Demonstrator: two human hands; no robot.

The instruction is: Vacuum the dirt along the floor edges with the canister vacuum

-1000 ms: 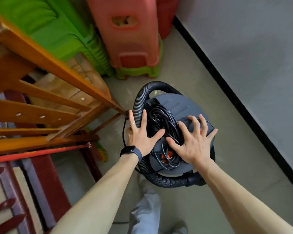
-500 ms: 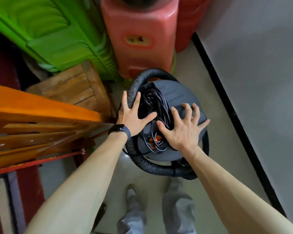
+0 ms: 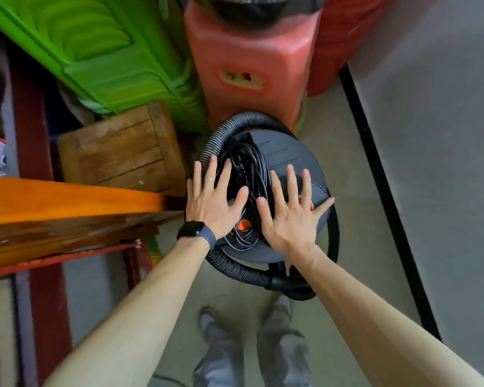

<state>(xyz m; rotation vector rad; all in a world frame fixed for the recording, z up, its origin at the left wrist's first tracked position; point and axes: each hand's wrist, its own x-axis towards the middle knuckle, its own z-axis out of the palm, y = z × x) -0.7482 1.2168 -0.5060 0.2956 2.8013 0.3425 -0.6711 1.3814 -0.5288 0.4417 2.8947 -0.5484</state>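
Fingers (image 3: 213, 174) of the left hand (image 3: 211, 210) are lying straight and spread, pressing flat on the hose (image 3: 207, 152) and the coiled power cord (image 3: 243, 169); right hand (image 3: 289, 222) is pressing likewise on the lid of the canister vacuum (image 3: 285, 152); neither is gripping anything. Vacuum is sitting on the floor (image 3: 355, 219) just before the red stool (image 3: 249, 57), hose wrapped round it. Judgement: setup step, no vacuuming begun; next move is calling for unwinding cord and hose. Wooden crate (image 3: 118, 155) and orange frame (image 3: 67, 196) are crowding the left; open floor is running right toward the black skirting (image 3: 375, 169).
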